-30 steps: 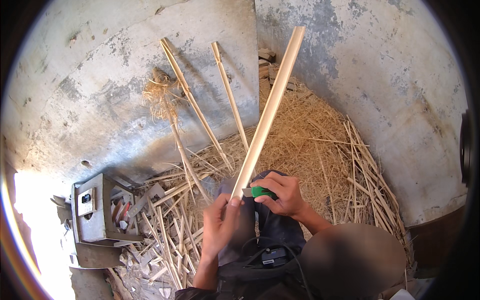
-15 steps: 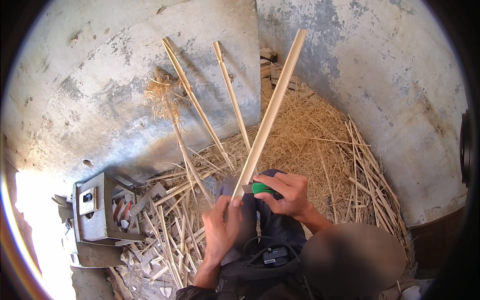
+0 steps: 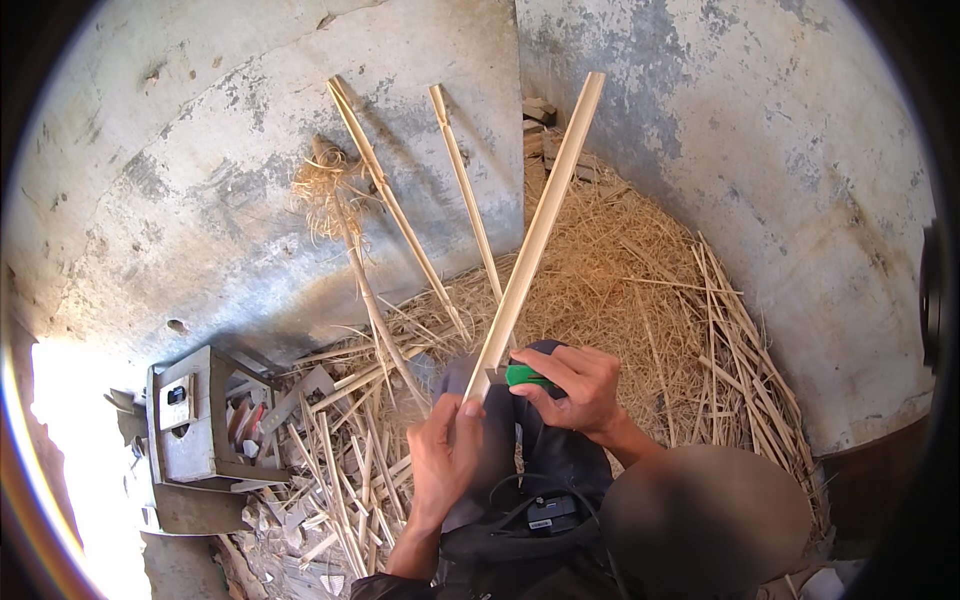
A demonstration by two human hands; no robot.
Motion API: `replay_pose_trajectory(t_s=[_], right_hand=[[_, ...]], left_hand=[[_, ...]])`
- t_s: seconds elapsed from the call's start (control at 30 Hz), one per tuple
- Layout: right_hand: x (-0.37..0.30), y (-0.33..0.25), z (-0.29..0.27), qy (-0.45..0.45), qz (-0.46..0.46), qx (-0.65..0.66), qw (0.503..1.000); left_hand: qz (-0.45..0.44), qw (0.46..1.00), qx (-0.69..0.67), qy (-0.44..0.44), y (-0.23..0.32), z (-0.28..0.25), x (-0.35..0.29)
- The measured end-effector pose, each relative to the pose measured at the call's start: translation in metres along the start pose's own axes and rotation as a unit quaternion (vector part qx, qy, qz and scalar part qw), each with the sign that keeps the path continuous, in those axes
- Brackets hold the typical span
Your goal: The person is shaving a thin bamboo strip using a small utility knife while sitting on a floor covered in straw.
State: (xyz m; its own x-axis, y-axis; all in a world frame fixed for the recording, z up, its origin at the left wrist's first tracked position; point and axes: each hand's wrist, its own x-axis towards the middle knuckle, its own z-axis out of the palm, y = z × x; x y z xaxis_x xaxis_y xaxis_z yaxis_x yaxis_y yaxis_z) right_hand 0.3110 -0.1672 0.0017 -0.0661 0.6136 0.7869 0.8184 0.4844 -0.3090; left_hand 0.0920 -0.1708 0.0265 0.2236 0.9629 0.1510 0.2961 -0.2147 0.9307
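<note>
A long, pale split bamboo strip [image 3: 540, 228] slants up and away from my lap, its hollow side showing. Its near end is gripped by my left hand [image 3: 446, 448], with the thumb lying along the strip. My right hand [image 3: 580, 388] is closed round a green-handled knife [image 3: 522, 375]. The short grey blade touches the strip's right edge just above my left thumb. My fingers hide part of the handle.
Two split bamboo pieces [image 3: 398, 212] and a pole with curled shavings [image 3: 322, 190] lean on the worn wall. Shavings [image 3: 610, 270] and several offcuts [image 3: 345, 495] cover the floor. A wooden box [image 3: 205, 420] with tools stands at left; a blurred round shape [image 3: 706, 520] is at lower right.
The strip's far end has dipped slightly and shifted a little left. Both hands keep their grips, and the blade stays at the strip's near part.
</note>
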Motion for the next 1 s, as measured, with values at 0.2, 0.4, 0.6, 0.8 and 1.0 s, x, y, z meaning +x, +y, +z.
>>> replay_pose_trajectory(t_s=[0.2,0.4,0.6,0.8,1.0], right_hand=[[0.0,0.027,0.012,0.082,0.047,0.021,0.995],[0.018,0.094,-0.014,0.096,0.303,0.048,0.947],[0.002,0.082,-0.018,0.04,0.32,0.269,0.908],[0.006,0.028,-0.001,-0.083,0.316,0.392,0.86],[0.011,0.015,0.011,-0.07,0.386,0.473,0.789]], left_hand=[[-0.008,1.0,0.01,-0.013,-0.007,0.001,-0.005],[-0.063,0.995,-0.003,-0.08,-0.026,-0.005,-0.037],[-0.11,0.981,-0.151,-0.045,-0.037,-0.01,-0.028],[-0.109,0.981,-0.132,-0.088,-0.031,-0.01,-0.016],[-0.128,0.978,-0.108,-0.125,-0.024,-0.003,-0.012]])
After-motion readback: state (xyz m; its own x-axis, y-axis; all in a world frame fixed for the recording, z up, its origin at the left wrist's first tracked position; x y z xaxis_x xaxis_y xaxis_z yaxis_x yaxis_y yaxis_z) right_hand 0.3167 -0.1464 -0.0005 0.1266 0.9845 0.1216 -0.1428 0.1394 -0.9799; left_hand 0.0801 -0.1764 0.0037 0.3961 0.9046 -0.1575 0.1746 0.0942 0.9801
